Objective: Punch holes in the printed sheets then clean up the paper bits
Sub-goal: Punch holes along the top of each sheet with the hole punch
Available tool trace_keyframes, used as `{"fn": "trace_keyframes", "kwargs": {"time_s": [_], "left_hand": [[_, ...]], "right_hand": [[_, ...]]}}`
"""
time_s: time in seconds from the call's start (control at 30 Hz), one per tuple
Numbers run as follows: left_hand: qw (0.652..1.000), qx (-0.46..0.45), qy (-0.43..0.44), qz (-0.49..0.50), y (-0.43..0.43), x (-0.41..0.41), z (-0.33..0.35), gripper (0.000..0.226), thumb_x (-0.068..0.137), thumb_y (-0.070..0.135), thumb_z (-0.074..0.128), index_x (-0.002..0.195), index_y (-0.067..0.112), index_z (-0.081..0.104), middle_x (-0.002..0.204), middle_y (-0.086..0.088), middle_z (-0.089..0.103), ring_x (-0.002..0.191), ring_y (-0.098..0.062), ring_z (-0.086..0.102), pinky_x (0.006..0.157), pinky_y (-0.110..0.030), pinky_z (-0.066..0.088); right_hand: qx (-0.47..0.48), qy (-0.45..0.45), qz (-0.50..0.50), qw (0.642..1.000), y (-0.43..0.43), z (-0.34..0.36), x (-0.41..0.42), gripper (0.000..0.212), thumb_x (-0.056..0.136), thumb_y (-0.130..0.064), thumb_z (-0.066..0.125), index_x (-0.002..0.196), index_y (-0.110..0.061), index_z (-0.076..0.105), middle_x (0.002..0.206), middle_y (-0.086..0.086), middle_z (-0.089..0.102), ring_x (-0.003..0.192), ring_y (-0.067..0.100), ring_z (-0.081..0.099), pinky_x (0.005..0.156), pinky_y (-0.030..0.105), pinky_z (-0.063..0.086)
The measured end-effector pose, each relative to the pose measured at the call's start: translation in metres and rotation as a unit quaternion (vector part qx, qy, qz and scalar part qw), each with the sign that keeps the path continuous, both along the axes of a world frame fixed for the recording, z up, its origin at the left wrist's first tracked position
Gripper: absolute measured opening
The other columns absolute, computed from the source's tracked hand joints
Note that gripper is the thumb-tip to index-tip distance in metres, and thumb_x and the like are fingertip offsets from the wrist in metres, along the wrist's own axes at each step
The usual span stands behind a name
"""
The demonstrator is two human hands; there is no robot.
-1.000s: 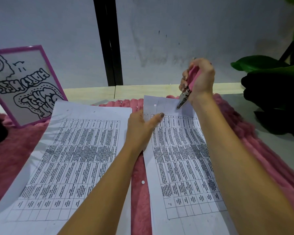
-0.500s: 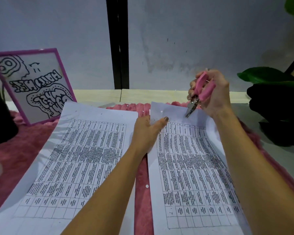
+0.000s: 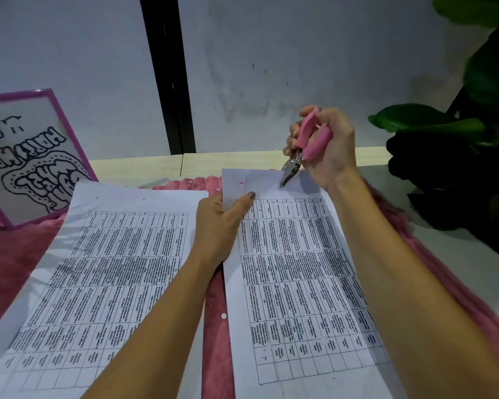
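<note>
Up top, right hand (image 3: 332, 151) grips pink punch (image 3: 308, 139) on the holed printed sheet (image 3: 300, 269); left hand (image 3: 219, 223) seemingly pinches its edge.

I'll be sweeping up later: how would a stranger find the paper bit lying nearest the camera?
Find the pink cloth. Follow its bare strip between the left sheet and right sheet, nearer than the left hand. The paper bit is the lone white dot there; other bits lie at the far end.

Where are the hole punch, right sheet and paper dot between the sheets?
hole punch (image 3: 317, 144): head view, pink handle.
right sheet (image 3: 300, 269): head view, printed table.
paper dot (image 3: 223, 315): head view, its centre.
</note>
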State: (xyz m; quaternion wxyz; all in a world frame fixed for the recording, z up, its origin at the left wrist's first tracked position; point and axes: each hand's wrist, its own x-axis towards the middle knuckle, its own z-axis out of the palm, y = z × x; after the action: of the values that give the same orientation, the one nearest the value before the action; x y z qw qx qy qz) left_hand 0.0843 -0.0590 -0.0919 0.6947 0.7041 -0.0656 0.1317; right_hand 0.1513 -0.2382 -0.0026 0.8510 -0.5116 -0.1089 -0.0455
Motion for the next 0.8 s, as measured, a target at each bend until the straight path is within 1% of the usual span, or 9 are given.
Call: {"fn": "trace_keyframes", "kwargs": {"time_s": [0.1, 0.2, 0.3, 0.4, 0.43, 0.5, 0.6, 0.7, 0.8], "left_hand": [[1.000, 0.005, -0.006, -0.006, -0.002, 0.000, -0.003, 0.014, 0.090, 0.022, 0.068, 0.083, 0.009, 0.071, 0.076, -0.009, 0.071, 0.067, -0.026, 0.065, 0.063, -0.040, 0.054], [1.000, 0.006, -0.008, -0.011, -0.002, 0.001, -0.007, 0.029, 0.087, 0.032, 0.069, 0.088, 0.004, 0.071, 0.085, -0.027, 0.069, 0.071, -0.038, 0.065, 0.068, -0.057, 0.054], [1.000, 0.019, -0.011, -0.010, -0.002, 0.001, -0.008, 0.047, 0.081, 0.046, 0.068, 0.086, 0.000, 0.067, 0.085, -0.035, 0.063, 0.067, -0.031, 0.058, 0.067, -0.064, 0.050], [0.999, 0.037, -0.022, -0.006, -0.003, 0.001, -0.008, 0.059, 0.081, 0.047, 0.066, 0.082, -0.011, 0.059, 0.076, -0.037, 0.058, 0.059, -0.041, 0.056, 0.054, -0.055, 0.049], [0.999, 0.042, -0.027, -0.005, -0.004, 0.000, -0.008, 0.060, 0.081, 0.048, 0.065, 0.081, -0.012, 0.058, 0.075, -0.036, 0.057, 0.057, -0.038, 0.053, 0.050, -0.049, 0.045], [0.999, 0.039, -0.027, -0.008, -0.004, 0.000, -0.007, 0.057, 0.083, 0.044, 0.067, 0.079, -0.012, 0.059, 0.073, -0.035, 0.057, 0.058, -0.028, 0.049, 0.053, -0.038, 0.040], [1.000, 0.027, -0.014, 0.001, -0.004, 0.001, -0.007, 0.036, 0.087, 0.030, 0.069, 0.070, -0.001, 0.064, 0.069, -0.033, 0.058, 0.055, -0.029, 0.050, 0.050, -0.043, 0.043], [1.000, 0.019, -0.013, -0.004, -0.004, 0.001, -0.008, 0.049, 0.083, 0.039, 0.069, 0.071, -0.007, 0.060, 0.072, -0.035, 0.058, 0.055, -0.040, 0.054, 0.050, -0.046, 0.045], [1.000, -0.002, -0.010, -0.016, -0.005, 0.002, -0.009, 0.055, 0.080, 0.041, 0.069, 0.079, -0.013, 0.059, 0.078, -0.039, 0.057, 0.064, -0.030, 0.054, 0.060, -0.039, 0.044]], "right_hand": [[-0.049, 0.042, -0.018, 0.998, 0.001, 0.005, 0.000, 0.027, 0.079, -0.022, 0.050, 0.099, -0.003, 0.053, 0.069, 0.010, 0.051, 0.058, 0.021, 0.047, 0.061, 0.034, 0.049], [-0.078, 0.077, -0.047, 0.993, 0.007, 0.012, -0.001, 0.027, 0.076, -0.017, 0.052, 0.098, -0.001, 0.054, 0.069, 0.012, 0.051, 0.054, 0.022, 0.048, 0.062, 0.036, 0.051], [-0.092, 0.094, -0.098, 0.986, 0.009, 0.017, 0.000, 0.013, 0.086, -0.010, 0.050, 0.094, 0.000, 0.054, 0.074, 0.018, 0.057, 0.050, 0.027, 0.052, 0.059, 0.038, 0.054], [-0.134, 0.114, -0.111, 0.978, 0.006, 0.019, 0.000, 0.016, 0.088, -0.013, 0.049, 0.096, 0.000, 0.055, 0.079, 0.023, 0.063, 0.053, 0.029, 0.056, 0.059, 0.041, 0.057], [-0.149, 0.111, -0.113, 0.976, 0.006, 0.019, 0.000, 0.015, 0.087, -0.013, 0.050, 0.095, -0.001, 0.054, 0.080, 0.023, 0.063, 0.053, 0.030, 0.057, 0.059, 0.041, 0.057], [-0.173, 0.093, -0.124, 0.973, 0.009, 0.017, -0.001, 0.010, 0.085, -0.011, 0.051, 0.089, -0.002, 0.053, 0.076, 0.023, 0.062, 0.052, 0.030, 0.056, 0.059, 0.043, 0.056], [-0.153, 0.077, -0.149, 0.974, 0.011, 0.015, 0.000, 0.014, 0.079, -0.007, 0.051, 0.091, 0.000, 0.049, 0.072, 0.022, 0.060, 0.050, 0.028, 0.053, 0.056, 0.042, 0.053], [-0.110, 0.088, -0.153, 0.978, 0.012, 0.013, 0.000, 0.013, 0.078, -0.005, 0.051, 0.089, 0.002, 0.050, 0.075, 0.025, 0.062, 0.052, 0.031, 0.058, 0.062, 0.047, 0.057], [-0.112, 0.080, -0.192, 0.972, 0.016, 0.012, 0.000, 0.007, 0.080, -0.005, 0.055, 0.085, 0.000, 0.057, 0.083, 0.027, 0.067, 0.060, 0.035, 0.067, 0.066, 0.050, 0.060]]}}
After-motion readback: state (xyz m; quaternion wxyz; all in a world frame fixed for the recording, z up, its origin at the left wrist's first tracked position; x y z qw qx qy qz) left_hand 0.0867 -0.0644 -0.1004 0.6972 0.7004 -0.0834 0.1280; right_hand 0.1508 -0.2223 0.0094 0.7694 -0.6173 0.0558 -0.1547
